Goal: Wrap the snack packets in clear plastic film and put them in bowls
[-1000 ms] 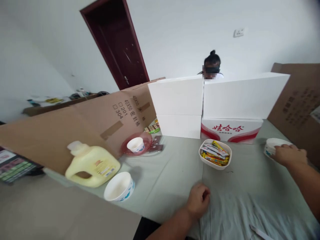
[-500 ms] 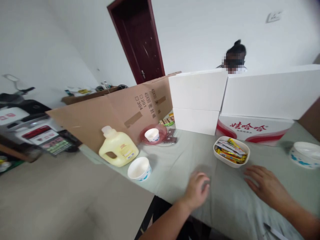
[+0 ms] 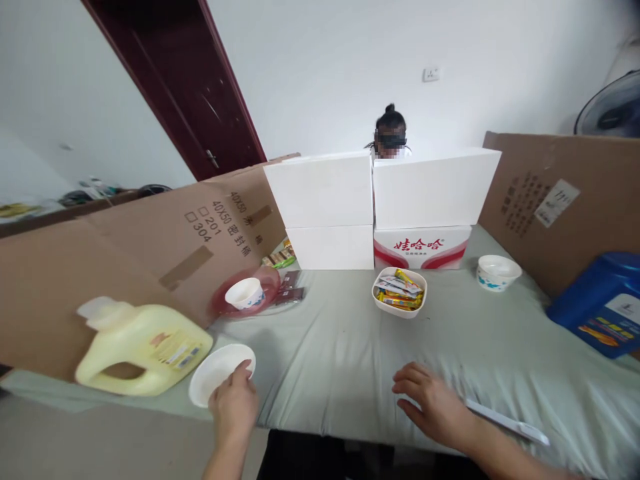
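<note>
Left hand (image 3: 234,401) reaches bowl (image 3: 207,375) at tabletop's (image 3: 320,353) near left edge, beside jug (image 3: 150,350); fingers over rim, cannot tell if clamped. Contact made; lift not evident. Right hand (image 3: 434,408) holds nothing, fingers loosely apart. Far-right bowl (image 3: 493,283), bowl on red plate (image 3: 273,283), tub (image 3: 397,311) of sachets (image 3: 399,292): no hand on them.

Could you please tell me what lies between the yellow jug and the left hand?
In the head view, a white bowl lies there, the left hand at its rim.

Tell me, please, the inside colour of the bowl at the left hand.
The bowl is white inside, best seen in the head view.
</note>
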A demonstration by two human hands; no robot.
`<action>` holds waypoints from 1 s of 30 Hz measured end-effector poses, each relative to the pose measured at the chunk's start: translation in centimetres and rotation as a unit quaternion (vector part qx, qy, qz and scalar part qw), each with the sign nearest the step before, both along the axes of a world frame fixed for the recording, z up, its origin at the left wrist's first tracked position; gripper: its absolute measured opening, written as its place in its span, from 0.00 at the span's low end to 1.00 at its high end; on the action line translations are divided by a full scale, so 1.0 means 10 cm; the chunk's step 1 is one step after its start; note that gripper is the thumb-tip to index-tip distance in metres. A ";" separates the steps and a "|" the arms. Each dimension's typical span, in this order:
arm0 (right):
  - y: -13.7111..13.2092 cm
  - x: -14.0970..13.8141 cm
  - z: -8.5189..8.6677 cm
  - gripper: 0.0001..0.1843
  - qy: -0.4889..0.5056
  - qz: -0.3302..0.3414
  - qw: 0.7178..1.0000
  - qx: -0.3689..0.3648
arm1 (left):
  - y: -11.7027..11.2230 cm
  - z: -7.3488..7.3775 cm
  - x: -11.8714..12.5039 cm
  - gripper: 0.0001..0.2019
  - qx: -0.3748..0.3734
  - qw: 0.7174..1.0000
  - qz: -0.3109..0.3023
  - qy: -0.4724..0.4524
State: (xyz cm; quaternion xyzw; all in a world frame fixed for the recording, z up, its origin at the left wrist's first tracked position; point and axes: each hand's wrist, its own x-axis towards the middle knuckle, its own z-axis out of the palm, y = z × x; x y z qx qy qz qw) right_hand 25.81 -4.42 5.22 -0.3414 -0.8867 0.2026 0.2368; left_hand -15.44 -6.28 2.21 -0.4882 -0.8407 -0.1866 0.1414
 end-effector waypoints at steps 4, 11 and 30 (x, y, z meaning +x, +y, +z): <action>-0.08 -0.15 0.00 0.11 0.015 0.001 1.000 -0.016 | 0.12 0.09 0.24 0.14 0.055 0.996 -0.069 -0.004; -0.23 -0.44 -0.14 0.35 0.021 0.007 0.998 -0.056 | -0.11 0.27 1.39 0.12 0.040 0.849 -0.511 -0.131; 0.99 1.39 -0.23 0.17 -0.121 -0.434 0.892 0.047 | -0.14 -0.53 1.67 0.05 0.062 0.834 -0.489 -0.249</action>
